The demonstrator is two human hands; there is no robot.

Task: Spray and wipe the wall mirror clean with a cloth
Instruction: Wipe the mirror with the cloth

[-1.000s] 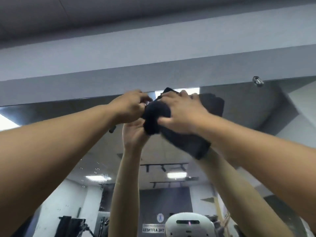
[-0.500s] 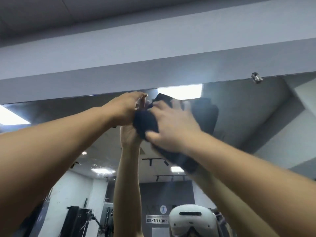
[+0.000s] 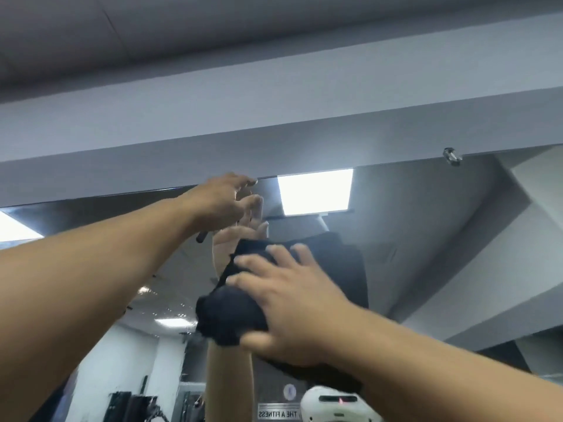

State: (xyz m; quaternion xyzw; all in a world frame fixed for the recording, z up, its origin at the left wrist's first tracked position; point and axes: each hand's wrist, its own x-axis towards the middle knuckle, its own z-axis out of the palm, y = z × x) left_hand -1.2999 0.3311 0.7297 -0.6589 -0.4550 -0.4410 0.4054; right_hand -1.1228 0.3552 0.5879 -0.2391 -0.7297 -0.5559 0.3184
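Currently right hand [image 3: 292, 303] presses black cloth [image 3: 231, 312] flat on the mirror [image 3: 426, 239], fingers spread. Left hand [image 3: 222, 202] at mirror's top edge, grip loosely spread.

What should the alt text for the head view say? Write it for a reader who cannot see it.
A person's right hand presses a dark cloth flat against a wall mirror, fingers spread. The left hand reaches to the mirror's top edge, fingers loosely open. The glass reflects both arms, ceiling lights and a gym room.
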